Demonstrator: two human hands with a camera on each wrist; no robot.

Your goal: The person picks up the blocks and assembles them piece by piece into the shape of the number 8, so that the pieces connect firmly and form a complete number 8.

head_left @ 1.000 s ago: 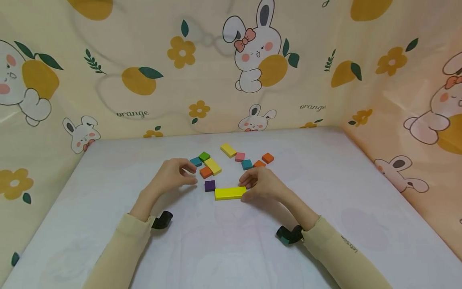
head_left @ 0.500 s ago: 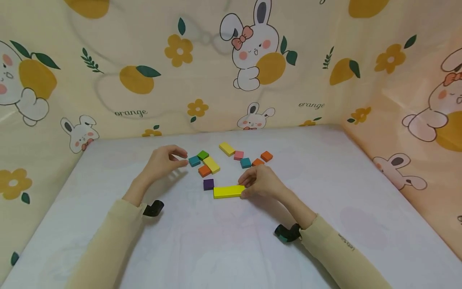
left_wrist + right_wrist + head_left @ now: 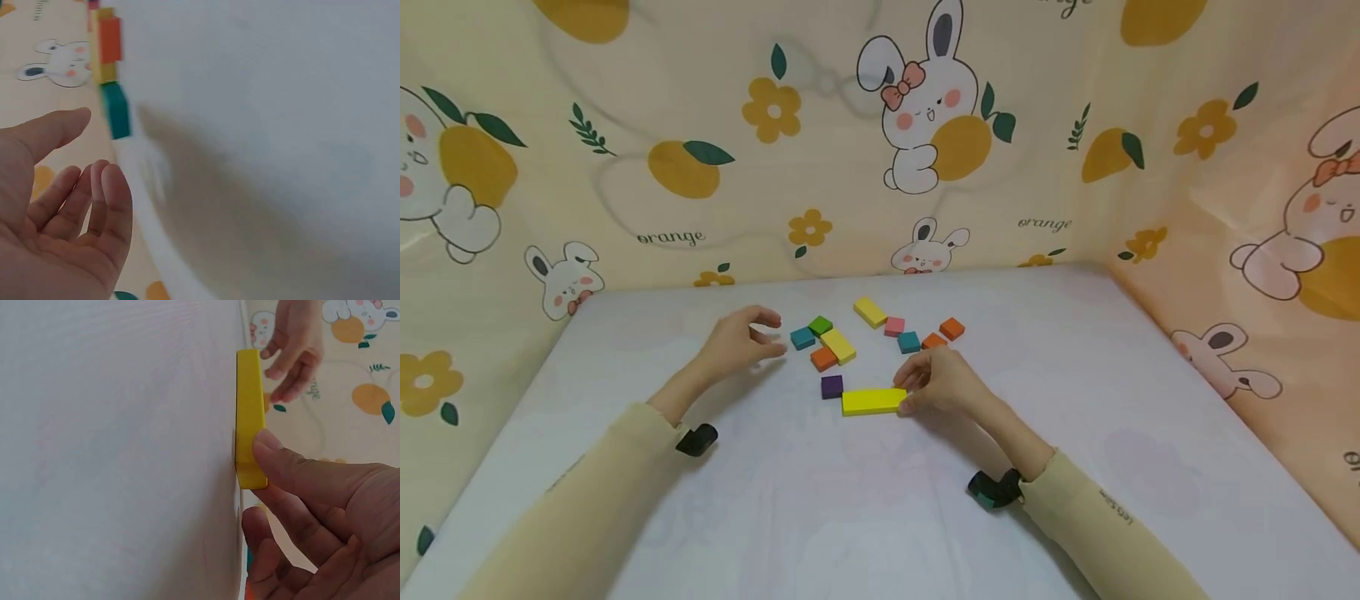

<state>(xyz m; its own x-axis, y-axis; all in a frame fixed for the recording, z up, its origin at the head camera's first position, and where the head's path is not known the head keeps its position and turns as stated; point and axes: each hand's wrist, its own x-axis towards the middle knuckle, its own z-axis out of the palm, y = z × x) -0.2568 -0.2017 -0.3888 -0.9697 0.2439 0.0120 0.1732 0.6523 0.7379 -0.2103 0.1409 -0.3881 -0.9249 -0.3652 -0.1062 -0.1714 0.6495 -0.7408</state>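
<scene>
A long yellow block [image 3: 871, 402] lies on the white tabletop, and my right hand [image 3: 946, 382] pinches its right end. In the right wrist view my thumb [image 3: 294, 465] presses one side of that block, with fingers behind it. A purple block [image 3: 832, 387] stands at its left end. My left hand [image 3: 737, 342] holds nothing; its fingers are loosely bent, just left of a teal block [image 3: 802, 337] and apart from it. Beside the teal block lie a green block [image 3: 821, 326], a pale yellow block [image 3: 838, 346] and an orange block [image 3: 823, 359].
Farther back lie another pale yellow block [image 3: 870, 312], a pink block [image 3: 894, 326] and a second teal block [image 3: 909, 342]. Two orange blocks, one of them [image 3: 952, 328] farther right, lie behind my right hand. A patterned cloth [image 3: 827, 175] walls the table's back and sides.
My left hand has moved left and away from me, from near the purple block to beside the teal block. My right hand stays at the long yellow block.
</scene>
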